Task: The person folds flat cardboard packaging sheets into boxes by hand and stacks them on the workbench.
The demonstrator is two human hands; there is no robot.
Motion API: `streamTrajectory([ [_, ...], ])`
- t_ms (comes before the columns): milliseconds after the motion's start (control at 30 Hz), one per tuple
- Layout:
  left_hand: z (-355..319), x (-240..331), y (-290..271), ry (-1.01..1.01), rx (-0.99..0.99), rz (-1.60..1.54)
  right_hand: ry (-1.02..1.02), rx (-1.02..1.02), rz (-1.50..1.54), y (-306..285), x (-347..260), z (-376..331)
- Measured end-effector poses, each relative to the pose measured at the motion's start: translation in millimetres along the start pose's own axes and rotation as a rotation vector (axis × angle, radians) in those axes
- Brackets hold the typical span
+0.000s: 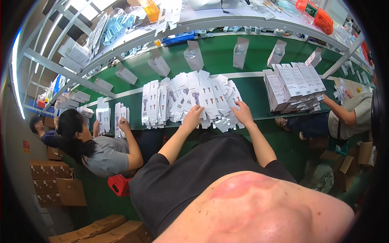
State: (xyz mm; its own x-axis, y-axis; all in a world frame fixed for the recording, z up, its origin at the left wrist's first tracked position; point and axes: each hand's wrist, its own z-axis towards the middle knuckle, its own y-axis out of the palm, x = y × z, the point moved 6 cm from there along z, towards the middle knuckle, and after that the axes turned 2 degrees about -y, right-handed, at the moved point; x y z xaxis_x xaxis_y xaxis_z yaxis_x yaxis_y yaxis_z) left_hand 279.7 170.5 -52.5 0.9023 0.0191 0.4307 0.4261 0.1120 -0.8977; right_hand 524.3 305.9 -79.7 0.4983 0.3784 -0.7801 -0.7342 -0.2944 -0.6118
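Observation:
A wide, fanned pile of flattened white cartons (219,96) with printed pictures of a small handheld device lies on the green worktop in front of me. At the near edge of the pile, my left hand (193,116) has its fingers closed on the lower edge of a flattened carton (197,96). On the right side of the pile, my right hand (243,114) touches the carton edges with its fingers apart. A neater row of flattened cartons (150,103) stands packed together to the left.
Stacked white boxes (293,85) stand at the right. Beyond, open upright boxes (240,52) line a green conveyor (221,48) under a cluttered shelf (219,14). A co-worker (111,152) at left handles cartons; another person (352,113) reaches toward the boxes at right.

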Motion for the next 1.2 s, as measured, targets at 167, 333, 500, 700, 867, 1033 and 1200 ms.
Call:
streamTrajectory([
  [167,6,14,-40,0.017,0.077,-0.063,0.024,-0.076,-0.043,-8,-23,-3],
  [333,4,68,-116,0.059,0.37,-0.034,-0.105,-0.17,-0.07,-22,-79,-1],
  [500,1,125,-163,0.067,0.402,-0.349,-0.64,0.205,-0.129,-45,-159,21],
  [700,2,130,-148,0.008,0.19,-0.919,-0.741,0.196,-0.058,-47,-180,34],
  [867,7,99,-135,-0.229,0.044,-1.107,-0.797,0.176,-0.081,-50,-191,22],
  [1033,18,63,-130,-0.282,0.09,-1.008,-0.739,-0.009,0.11,-34,-165,13],
  [1200,23,105,-140,0.172,0.183,-1.381,-0.46,-0.113,0.601,-53,-175,6],
])
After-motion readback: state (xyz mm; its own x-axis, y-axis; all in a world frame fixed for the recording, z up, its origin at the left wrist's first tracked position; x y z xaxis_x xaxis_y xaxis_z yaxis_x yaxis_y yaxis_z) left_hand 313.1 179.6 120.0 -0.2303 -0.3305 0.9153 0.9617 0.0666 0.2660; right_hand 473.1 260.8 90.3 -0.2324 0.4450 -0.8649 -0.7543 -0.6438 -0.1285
